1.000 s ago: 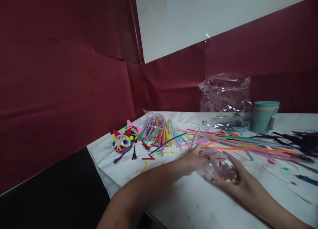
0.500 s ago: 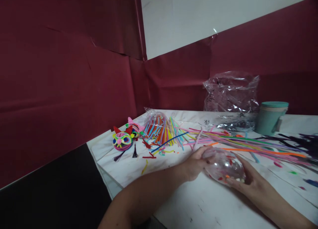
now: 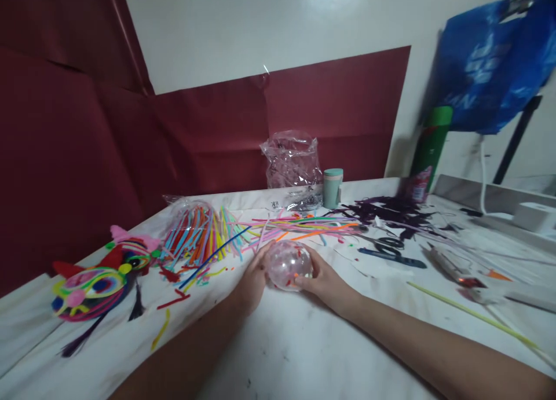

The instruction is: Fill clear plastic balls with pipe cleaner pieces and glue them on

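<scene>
Between both hands is a clear plastic ball [image 3: 286,264], round and see-through, with small red, orange and white bits showing in or on it. My left hand [image 3: 253,278] grips its left side. My right hand [image 3: 324,281] wraps its right side, with the thumb across the front. Behind the ball lie many loose pipe cleaners [image 3: 299,229] in several colours. To the left, a blue pipe cleaner [image 3: 215,257] rests by a plastic bag of pipe cleaners [image 3: 191,232].
Two decorated masks or animal heads [image 3: 89,293] with dark tassels sit at the left. A clear plastic bag [image 3: 291,162] and a mint cup [image 3: 332,189] stand at the back. At the right are scissors [image 3: 386,246], dark purple strands [image 3: 382,215], a glue gun [image 3: 456,267] and a green can [image 3: 434,139].
The view has turned right, bringing the scissors, green can and blue bag into sight. Both hands still hold the ball, which appears rounder and farther left in the picture.
</scene>
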{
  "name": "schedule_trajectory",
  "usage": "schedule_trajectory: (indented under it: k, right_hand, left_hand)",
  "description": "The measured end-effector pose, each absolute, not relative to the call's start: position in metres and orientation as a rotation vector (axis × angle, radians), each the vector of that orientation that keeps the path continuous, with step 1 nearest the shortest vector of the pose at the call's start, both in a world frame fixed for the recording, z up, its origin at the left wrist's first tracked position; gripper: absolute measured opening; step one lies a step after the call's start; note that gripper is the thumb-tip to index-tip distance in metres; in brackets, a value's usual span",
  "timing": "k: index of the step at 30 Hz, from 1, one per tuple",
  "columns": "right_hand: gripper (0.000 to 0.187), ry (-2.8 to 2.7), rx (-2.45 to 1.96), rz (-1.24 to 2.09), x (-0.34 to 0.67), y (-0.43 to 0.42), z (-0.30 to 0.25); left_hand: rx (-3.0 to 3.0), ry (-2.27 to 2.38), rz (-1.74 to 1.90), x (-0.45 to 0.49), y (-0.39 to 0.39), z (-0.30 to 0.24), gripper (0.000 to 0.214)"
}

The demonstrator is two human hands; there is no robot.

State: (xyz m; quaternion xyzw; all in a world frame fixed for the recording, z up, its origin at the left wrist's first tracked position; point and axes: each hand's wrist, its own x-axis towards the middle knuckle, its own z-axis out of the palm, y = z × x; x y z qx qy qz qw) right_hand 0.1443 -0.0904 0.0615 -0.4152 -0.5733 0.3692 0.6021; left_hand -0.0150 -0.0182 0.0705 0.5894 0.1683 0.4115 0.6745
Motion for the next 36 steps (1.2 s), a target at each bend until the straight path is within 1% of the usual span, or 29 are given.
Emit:
schedule_trajectory:
  k: [2, 3, 6, 8, 10, 13, 16, 18, 21, 24, 29, 31, 34, 36]
  right_hand:
    - [0.091, -1.352, -1.007, 0.799, 0.144, -0.092, 0.059]
    - [0.093, -1.384, -1.057, 0.711, 0.145, -0.092, 0.058]
    - [0.094, -1.582, -1.14, 0.284, 0.148, -0.096, 0.058]
    - [0.092, -1.7, -1.093, 0.089, 0.151, -0.098, 0.062]
    - [0.094, -1.684, -1.056, 0.117, 0.153, -0.098, 0.066]
    - [0.099, -1.484, -1.05, 0.455, 0.154, -0.095, 0.068]
    - [0.096, -1.368, -0.926, 0.775, 0.152, -0.091, 0.066]
    - [0.092, -1.369, -0.846, 0.814, 0.151, -0.09, 0.063]
    - [0.09, -1.434, -0.891, 0.692, 0.151, -0.092, 0.059]
    - [0.093, -1.501, -0.965, 0.556, 0.152, -0.094, 0.057]
    - [0.103, -1.379, -0.925, 0.66, 0.155, -0.089, 0.059]
    - [0.098, -1.373, -0.976, 0.563, 0.155, -0.089, 0.061]
    - [0.086, -1.471, -1.077, 0.251, 0.155, -0.095, 0.067]
    - [0.084, -1.592, -1.055, 0.122, 0.153, -0.1, 0.07]
  left_hand:
    - [1.421, 0.392, 0.93, -0.016, -0.019, 0.069, 0.078]
    - [1.465, 0.403, 0.928, -0.017, -0.02, 0.069, 0.084]
    - [1.535, 0.423, 0.923, -0.017, -0.024, 0.072, 0.093]
    - [1.544, 0.429, 0.939, -0.017, -0.026, 0.075, 0.094]
    - [1.539, 0.449, 0.968, -0.016, -0.028, 0.078, 0.096]
    - [1.602, 0.493, 1.031, -0.018, -0.03, 0.081, 0.1]
    - [1.848, 0.541, 1.136, -0.021, -0.031, 0.081, 0.094]
    - [1.973, 0.528, 1.133, -0.023, -0.031, 0.079, 0.092]
    - [1.931, 0.461, 1.059, -0.024, -0.029, 0.076, 0.094]
    - [1.793, 0.454, 1.059, -0.022, -0.026, 0.077, 0.094]
    - [1.577, 0.39, 1.019, -0.021, -0.02, 0.085, 0.103]
    - [1.554, 0.43, 0.996, -0.021, -0.02, 0.088, 0.105]
    - [1.525, 0.447, 0.972, -0.022, -0.022, 0.09, 0.108]
    - [1.502, 0.417, 0.934, -0.023, -0.024, 0.091, 0.108]
